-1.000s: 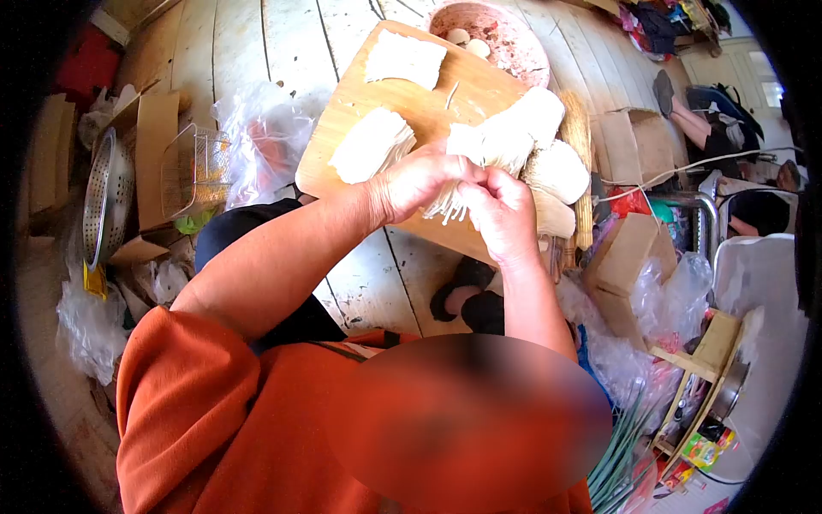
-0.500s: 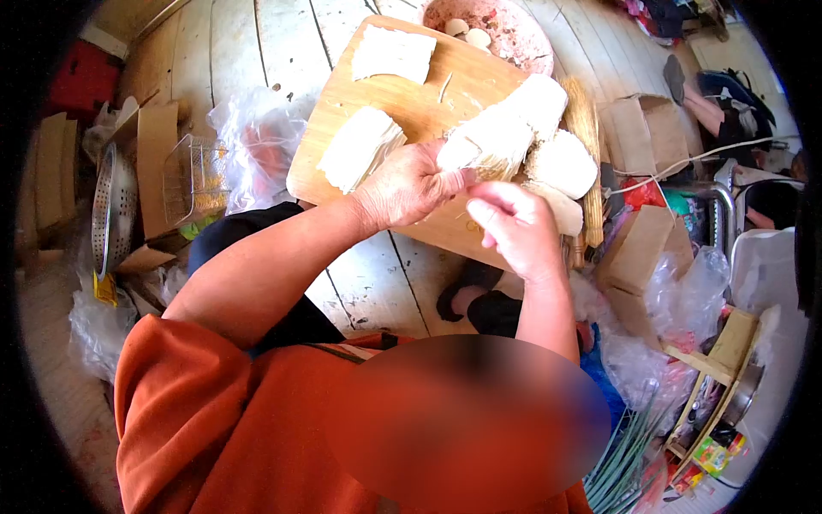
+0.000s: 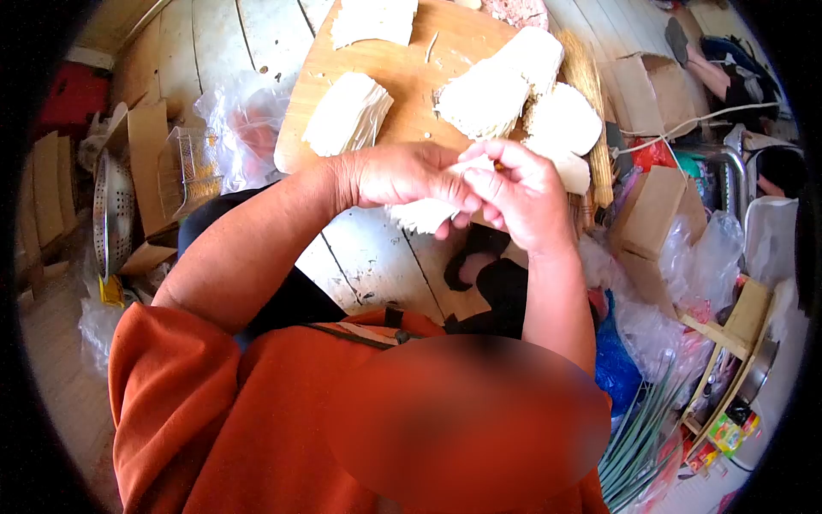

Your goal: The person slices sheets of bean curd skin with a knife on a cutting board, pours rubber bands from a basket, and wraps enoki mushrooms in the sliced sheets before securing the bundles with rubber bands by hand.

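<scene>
Between my two hands, near the front edge of the wooden board [image 3: 419,103], is a pale layered piece [image 3: 424,214] with a frilled end. My left hand [image 3: 415,180] is closed round it from the left. From the right, my right hand [image 3: 518,184] pinches its upper end, thumb and fingertips pressed together. Beyond my hands lie a cream layered block [image 3: 349,113], a flat pale sheet [image 3: 374,21] at the back and a frayed pale bundle [image 3: 484,98]. Rounded pale pieces [image 3: 565,118] sit beside the bundle at the right.
A straw whisk [image 3: 586,111] lies along the board's right edge. Part of a pink basin [image 3: 521,10] shows behind. Left are a plastic bag [image 3: 244,128], wire basket [image 3: 195,167] and metal colander [image 3: 114,210]; right are cartons [image 3: 655,214] and green onions [image 3: 646,445]. Another person's leg [image 3: 706,70] shows upper right.
My hands have come away from the bundle toward me, now with a pale piece between them. My right hand has closed on it. The view has shifted, so the board appears higher.
</scene>
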{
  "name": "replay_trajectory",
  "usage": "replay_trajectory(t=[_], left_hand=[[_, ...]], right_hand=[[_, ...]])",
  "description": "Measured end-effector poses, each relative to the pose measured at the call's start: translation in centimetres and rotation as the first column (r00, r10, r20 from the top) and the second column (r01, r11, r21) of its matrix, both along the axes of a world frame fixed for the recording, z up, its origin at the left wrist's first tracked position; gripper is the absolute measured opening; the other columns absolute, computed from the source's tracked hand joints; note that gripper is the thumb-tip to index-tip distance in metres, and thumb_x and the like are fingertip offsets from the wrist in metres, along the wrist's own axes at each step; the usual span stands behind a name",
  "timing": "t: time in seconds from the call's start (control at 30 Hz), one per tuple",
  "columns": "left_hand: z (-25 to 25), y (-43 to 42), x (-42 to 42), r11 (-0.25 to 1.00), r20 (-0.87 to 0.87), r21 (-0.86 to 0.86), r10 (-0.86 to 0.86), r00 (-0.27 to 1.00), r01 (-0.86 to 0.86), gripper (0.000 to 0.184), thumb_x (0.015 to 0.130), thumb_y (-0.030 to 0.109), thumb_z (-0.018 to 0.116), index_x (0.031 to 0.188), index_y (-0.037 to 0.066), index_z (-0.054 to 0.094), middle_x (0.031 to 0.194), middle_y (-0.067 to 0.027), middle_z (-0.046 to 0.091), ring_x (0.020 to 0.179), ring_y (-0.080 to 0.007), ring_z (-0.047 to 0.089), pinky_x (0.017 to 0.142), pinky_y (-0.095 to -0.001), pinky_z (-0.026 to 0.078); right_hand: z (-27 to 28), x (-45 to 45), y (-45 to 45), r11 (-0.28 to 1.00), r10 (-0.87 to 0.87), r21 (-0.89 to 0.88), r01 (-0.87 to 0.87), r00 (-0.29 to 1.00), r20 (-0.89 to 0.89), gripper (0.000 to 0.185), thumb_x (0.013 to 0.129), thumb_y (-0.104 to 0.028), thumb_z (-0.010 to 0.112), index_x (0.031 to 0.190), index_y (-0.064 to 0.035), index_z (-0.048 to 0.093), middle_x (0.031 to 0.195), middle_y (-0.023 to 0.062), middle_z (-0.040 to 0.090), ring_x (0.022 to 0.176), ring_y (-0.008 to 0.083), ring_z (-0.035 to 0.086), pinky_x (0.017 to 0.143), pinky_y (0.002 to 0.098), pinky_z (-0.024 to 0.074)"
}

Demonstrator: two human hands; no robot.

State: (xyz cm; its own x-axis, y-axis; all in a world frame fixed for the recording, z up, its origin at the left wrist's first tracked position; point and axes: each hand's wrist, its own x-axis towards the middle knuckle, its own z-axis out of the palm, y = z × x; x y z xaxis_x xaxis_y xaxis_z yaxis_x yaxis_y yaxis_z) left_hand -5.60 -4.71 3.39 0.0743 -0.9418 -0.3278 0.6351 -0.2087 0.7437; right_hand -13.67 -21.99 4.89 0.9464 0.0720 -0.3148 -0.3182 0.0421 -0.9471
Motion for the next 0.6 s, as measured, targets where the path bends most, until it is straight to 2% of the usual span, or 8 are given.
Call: replay_trajectory(t=[0.03, 0.07, 0.1, 0.17, 0.3, 0.43, 0.57, 0.6], left_hand=[[0.2, -0.1, -0.4, 0.988, 0.031, -0.020, 0.154, 0.988, -0.154, 0.035, 0.088, 0.029, 0.067, 0.110, 0.002, 0.063, 0.084, -0.0047, 0.066, 0.072, -0.0139, 0.062, 0.069, -0.0288, 0.052], [0.3, -0.1, -0.5, 0.986, 0.202, 0.004, 0.165, 0.965, -0.169, 0.035, 0.087, 0.031, 0.067, 0.107, 0.002, 0.064, 0.084, -0.0047, 0.066, 0.073, -0.0129, 0.062, 0.069, -0.0279, 0.051], [0.4, -0.3, -0.5, 0.986, 0.195, 0.005, 0.162, 0.967, -0.166, 0.035, 0.087, 0.031, 0.067, 0.107, 0.002, 0.064, 0.084, -0.0047, 0.066, 0.073, -0.0129, 0.062, 0.069, -0.0279, 0.051], [0.3, -0.6, -0.4, 0.983, 0.467, 0.176, -0.041, 0.883, -0.047, 0.032, 0.086, 0.025, 0.069, 0.107, 0.002, 0.061, 0.082, -0.0040, 0.063, 0.072, -0.0120, 0.060, 0.066, -0.0270, 0.050], [-1.9, -0.2, -0.5, 0.988, 0.292, 0.111, 0.068, 0.954, -0.104, 0.027, 0.090, 0.027, 0.064, 0.099, 0.002, 0.061, 0.073, -0.0031, 0.059, 0.063, -0.0109, 0.057, 0.057, -0.0248, 0.048], [-1.8, -0.2, 0.1, 0.978, 0.324, 0.124, 0.121, 0.938, -0.168, 0.027, 0.089, 0.028, 0.065, 0.096, 0.003, 0.060, 0.071, -0.0030, 0.058, 0.061, -0.0115, 0.056, 0.055, -0.0246, 0.048], [-2.1, 0.1, 1.4, 0.907, 0.329, 0.136, 0.337, 0.882, -0.398, 0.030, 0.089, 0.031, 0.065, 0.094, 0.002, 0.059, 0.073, -0.0041, 0.057, 0.060, -0.0128, 0.055, 0.053, -0.0262, 0.047], [-2.0, 0.3, 1.8, 0.896, 0.355, 0.145, 0.349, 0.867, -0.420, 0.029, 0.089, 0.030, 0.064, 0.093, 0.001, 0.059, 0.074, -0.0047, 0.057, 0.060, -0.0137, 0.054, 0.052, -0.0267, 0.047]], right_hand=[[-0.4, 0.1, -0.3, 1.000, -0.022, 0.008, 0.022, 1.000, 0.016, 0.016, 0.088, -0.012, 0.065, 0.100, -0.0008, 0.064, 0.074, 0.0012, 0.061, 0.052, 0.0026, 0.049, 0.043, 0.0174, 0.0376], [-0.5, 0.2, -0.4, 0.999, -0.037, -0.009, 0.037, 0.999, 0.009, 0.016, 0.088, -0.012, 0.065, 0.100, -0.0009, 0.065, 0.074, 0.0012, 0.061, 0.052, 0.0025, 0.048, 0.042, 0.0176, 0.0373], [-0.5, 0.3, -0.5, 0.998, -0.050, -0.027, 0.050, 0.999, 0.003, 0.015, 0.088, -0.012, 0.065, 0.099, -0.0011, 0.065, 0.074, 0.0011, 0.061, 0.052, 0.0025, 0.048, 0.042, 0.0179, 0.0370], [-0.9, 0.6, -0.2, 0.997, -0.061, -0.043, 0.062, 0.998, 0.002, 0.016, 0.088, -0.012, 0.066, 0.099, -0.0008, 0.065, 0.073, 0.0007, 0.060, 0.051, 0.0024, 0.048, 0.042, 0.0178, 0.0366], [-1.2, 1.2, -0.3, 0.996, -0.061, -0.063, 0.061, 0.998, 0.000, 0.023, 0.085, -0.016, 0.069, 0.100, 0.0003, 0.065, 0.076, 0.0008, 0.061, 0.051, 0.0030, 0.047, 0.042, 0.0173, 0.0369], [-0.5, 1.9, -0.8, 0.996, -0.089, -0.009, 0.089, 0.995, -0.049, 0.029, 0.085, -0.020, 0.070, 0.106, 0.0003, 0.064, 0.078, 0.0011, 0.061, 0.052, 0.0028, 0.048, 0.041, 0.0163, 0.0351], [-0.1, 2.3, -3.4, 0.932, -0.346, 0.114, 0.343, 0.938, 0.011, 0.028, 0.089, -0.022, 0.066, 0.107, -0.0011, 0.064, 0.077, 0.0001, 0.060, 0.052, 0.0032, 0.047, 0.041, 0.0156, 0.0322], [-0.4, 2.2, -3.8, 0.941, -0.335, -0.040, 0.335, 0.942, 0.005, 0.024, 0.088, -0.019, 0.066, 0.105, -0.0012, 0.065, 0.076, -0.0001, 0.060, 0.054, 0.0043, 0.048, 0.044, 0.0172, 0.0356]])
